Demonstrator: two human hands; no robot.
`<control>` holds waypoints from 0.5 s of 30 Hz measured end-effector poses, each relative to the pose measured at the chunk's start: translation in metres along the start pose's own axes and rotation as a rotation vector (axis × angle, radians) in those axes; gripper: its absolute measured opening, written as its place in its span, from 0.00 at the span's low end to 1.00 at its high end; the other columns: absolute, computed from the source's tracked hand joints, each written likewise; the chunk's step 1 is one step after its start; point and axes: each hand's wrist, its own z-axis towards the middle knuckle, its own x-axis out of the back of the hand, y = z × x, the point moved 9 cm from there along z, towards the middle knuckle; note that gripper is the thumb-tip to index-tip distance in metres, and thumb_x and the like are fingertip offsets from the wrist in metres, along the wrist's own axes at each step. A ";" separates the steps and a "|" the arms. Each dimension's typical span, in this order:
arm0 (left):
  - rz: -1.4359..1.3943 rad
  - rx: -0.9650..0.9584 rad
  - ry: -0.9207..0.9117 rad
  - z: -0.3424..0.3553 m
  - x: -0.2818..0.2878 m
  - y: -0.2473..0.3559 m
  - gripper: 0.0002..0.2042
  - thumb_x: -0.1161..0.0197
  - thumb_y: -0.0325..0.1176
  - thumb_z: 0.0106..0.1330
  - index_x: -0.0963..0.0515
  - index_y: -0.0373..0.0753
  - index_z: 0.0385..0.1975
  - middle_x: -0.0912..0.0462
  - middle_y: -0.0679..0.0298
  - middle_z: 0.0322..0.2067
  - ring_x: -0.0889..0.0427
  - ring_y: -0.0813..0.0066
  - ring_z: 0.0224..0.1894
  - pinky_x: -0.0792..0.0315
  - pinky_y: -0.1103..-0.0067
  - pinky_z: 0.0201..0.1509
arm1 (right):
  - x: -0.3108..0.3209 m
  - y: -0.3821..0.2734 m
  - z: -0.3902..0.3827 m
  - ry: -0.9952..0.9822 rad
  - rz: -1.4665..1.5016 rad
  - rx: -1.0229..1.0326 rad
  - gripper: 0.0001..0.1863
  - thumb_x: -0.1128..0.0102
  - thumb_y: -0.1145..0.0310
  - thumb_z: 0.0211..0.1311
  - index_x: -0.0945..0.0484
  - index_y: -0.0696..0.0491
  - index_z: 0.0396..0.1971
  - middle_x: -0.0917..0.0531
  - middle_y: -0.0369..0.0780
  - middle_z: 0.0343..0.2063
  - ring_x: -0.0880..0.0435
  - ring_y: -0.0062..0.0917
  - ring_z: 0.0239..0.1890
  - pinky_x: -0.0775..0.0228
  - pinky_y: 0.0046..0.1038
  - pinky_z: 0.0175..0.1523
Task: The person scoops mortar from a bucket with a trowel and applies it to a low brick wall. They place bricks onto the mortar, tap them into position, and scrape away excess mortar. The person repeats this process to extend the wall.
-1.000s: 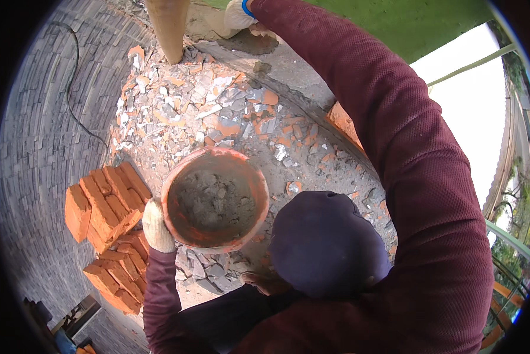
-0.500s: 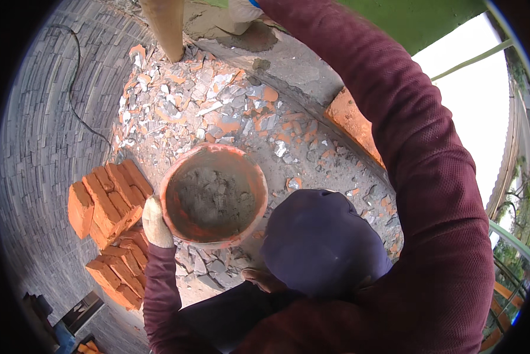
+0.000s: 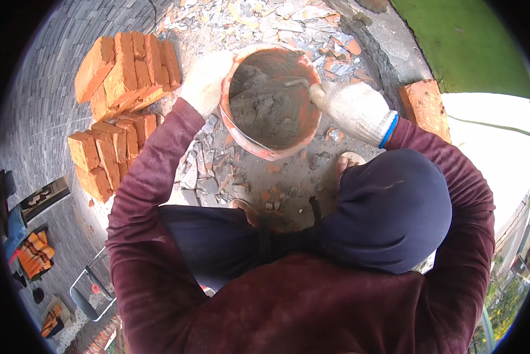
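Bowl (image 3: 259, 148) of mortar (image 3: 268, 124), both hands at its rim.
From my remote station I observe the gloved left hand (image 3: 208, 82) gripping the left rim; the gloved right hand (image 3: 354, 109), opposite, holds what I read as a trowel (image 3: 295, 82), against the mortar. Two brick stacks (image 3: 123, 76) stand left; rubble (image 3: 205, 171) surrounds the bowl; a single brick (image 3: 425, 109) lies right.

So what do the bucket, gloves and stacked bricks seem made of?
The bucket is probably plastic: dull orange-red wall, thick rim, grey smears. The gloves look like matte knit, perhaps cotton, judging by the right one's fine texture. The stacked bricks appear fired clay: matte orange, rough-faced.
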 end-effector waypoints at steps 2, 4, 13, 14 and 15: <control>0.298 -0.076 -0.030 -0.003 0.001 0.009 0.15 0.43 0.33 0.79 0.20 0.32 0.58 0.15 0.56 0.52 0.17 0.65 0.53 0.23 0.72 0.59 | -0.013 -0.017 -0.001 -0.123 0.037 0.047 0.17 0.41 0.72 0.65 0.24 0.58 0.53 0.14 0.49 0.39 0.11 0.45 0.35 0.17 0.44 0.38; 0.567 -0.152 -0.027 -0.016 0.002 0.011 0.15 0.45 0.30 0.78 0.20 0.33 0.58 0.16 0.53 0.51 0.17 0.60 0.52 0.23 0.69 0.59 | -0.011 -0.011 -0.009 -0.140 0.098 0.050 0.16 0.41 0.72 0.65 0.22 0.57 0.52 0.13 0.49 0.41 0.11 0.46 0.36 0.17 0.46 0.39; 0.895 -0.408 0.043 -0.041 -0.025 0.025 0.16 0.43 0.27 0.71 0.19 0.35 0.57 0.16 0.51 0.49 0.17 0.53 0.52 0.23 0.65 0.59 | -0.034 -0.008 -0.006 -0.402 0.409 -0.041 0.11 0.41 0.72 0.59 0.21 0.57 0.41 0.16 0.52 0.31 0.13 0.52 0.42 0.22 0.51 0.45; 0.897 -0.441 0.069 -0.044 -0.027 0.027 0.16 0.42 0.26 0.71 0.19 0.35 0.56 0.16 0.51 0.48 0.17 0.53 0.52 0.23 0.65 0.59 | -0.035 -0.015 -0.002 -0.368 0.474 -0.011 0.09 0.40 0.71 0.58 0.22 0.57 0.38 0.18 0.52 0.28 0.14 0.50 0.38 0.22 0.48 0.45; 0.899 -0.475 0.095 -0.046 -0.028 0.029 0.16 0.42 0.26 0.70 0.19 0.35 0.56 0.15 0.51 0.48 0.17 0.53 0.52 0.23 0.65 0.59 | -0.039 -0.017 -0.002 -0.433 0.521 -0.003 0.08 0.40 0.71 0.58 0.23 0.57 0.37 0.20 0.51 0.27 0.15 0.48 0.36 0.22 0.46 0.44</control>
